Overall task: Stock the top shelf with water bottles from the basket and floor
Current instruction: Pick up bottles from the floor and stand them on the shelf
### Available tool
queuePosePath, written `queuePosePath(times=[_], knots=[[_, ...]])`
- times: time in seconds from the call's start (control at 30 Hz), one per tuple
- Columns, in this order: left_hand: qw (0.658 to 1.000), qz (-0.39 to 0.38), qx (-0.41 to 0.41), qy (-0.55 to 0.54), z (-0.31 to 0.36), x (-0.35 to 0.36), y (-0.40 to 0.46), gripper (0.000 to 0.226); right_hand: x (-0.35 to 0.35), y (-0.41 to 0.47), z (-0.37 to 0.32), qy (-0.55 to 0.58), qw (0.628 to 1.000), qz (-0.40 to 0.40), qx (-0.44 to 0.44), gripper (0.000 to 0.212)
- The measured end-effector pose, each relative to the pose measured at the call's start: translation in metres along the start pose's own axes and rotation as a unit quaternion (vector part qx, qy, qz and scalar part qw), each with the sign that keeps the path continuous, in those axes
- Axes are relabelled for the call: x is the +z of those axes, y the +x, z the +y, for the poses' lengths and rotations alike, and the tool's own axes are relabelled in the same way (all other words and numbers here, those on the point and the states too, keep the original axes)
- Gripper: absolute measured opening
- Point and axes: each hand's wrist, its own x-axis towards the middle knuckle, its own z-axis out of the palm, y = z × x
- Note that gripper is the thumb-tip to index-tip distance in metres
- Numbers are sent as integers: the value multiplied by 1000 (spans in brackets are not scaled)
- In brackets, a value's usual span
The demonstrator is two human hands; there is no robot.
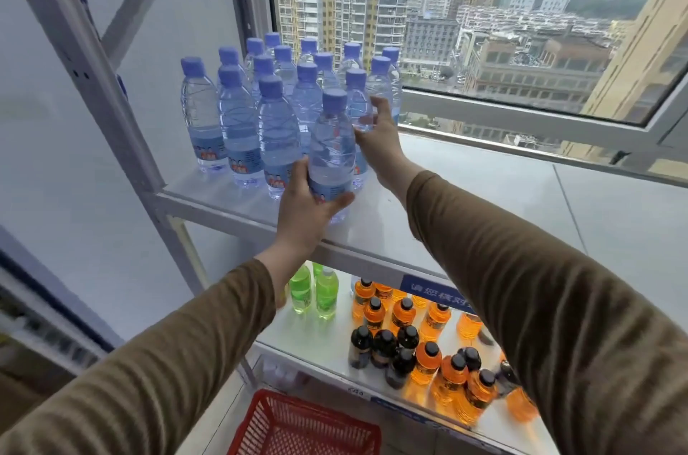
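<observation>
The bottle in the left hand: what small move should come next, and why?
Probably set it down and let go. The left hand holds the bottle at the front edge of the top shelf, beside the standing group, while the right hand steadies a neighbouring bottle.

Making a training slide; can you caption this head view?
Left hand sets a water bottle on the top shelf; right hand steadies another.

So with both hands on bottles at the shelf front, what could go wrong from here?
1. The left hand holds a water bottle right at the top shelf front edge; set down carelessly, it could tip off toward the red basket.
2. The right hand presses a bottle beside the packed bottle group; a nudge could topple neighbours.
</observation>
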Motion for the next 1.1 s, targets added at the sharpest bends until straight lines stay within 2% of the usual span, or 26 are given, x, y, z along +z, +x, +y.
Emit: queuePosePath(times=[0.1, 0.3, 0.47, 0.67, 1.1], knots=[[999, -17, -1, 27, -10, -6, -8, 76, -9, -2, 9, 0, 999, -35, -5, 65], [996, -17, -3, 86, -17, -11, -14, 68, -24, -15, 39, -35, 997, -65, 29, 74], [995, -21, 0, 100, -16, -10, -11, 66, -22, -22, 51, -88, 991, -97, 34, 65], [993, -17, -6, 114, -15, -5, -4, 63, -17, -21, 52, -115, 989, -83, 27, 59], [987, -4, -3, 160, -14, 6, 10, 63, -21, -20, 49, -159, 985, -67, 17, 59]])
